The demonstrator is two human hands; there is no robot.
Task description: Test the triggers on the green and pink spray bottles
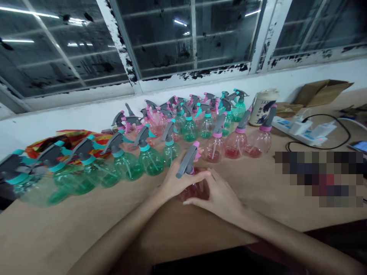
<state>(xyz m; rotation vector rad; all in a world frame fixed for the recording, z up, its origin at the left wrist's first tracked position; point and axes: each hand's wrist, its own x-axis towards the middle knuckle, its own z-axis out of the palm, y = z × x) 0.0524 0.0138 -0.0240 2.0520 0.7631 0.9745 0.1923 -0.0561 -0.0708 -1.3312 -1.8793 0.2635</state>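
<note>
A pink spray bottle (191, 168) with a grey trigger head and pink nozzle stands on the wooden table (258, 191) in front of me. My left hand (179, 179) is wrapped round its neck and upper body from the left. My right hand (219, 196) is cupped against the bottle's lower body from the right, fingers curled round it. The bottle's body is mostly hidden by both hands.
Several green bottles (150, 158) and pink bottles (236, 143) with grey trigger heads stand in rows toward the wall. A red bag (69, 139) lies at the left. A patterned cup (262, 107), a power strip (304, 131) with cable and a cardboard box (322, 91) sit at the right.
</note>
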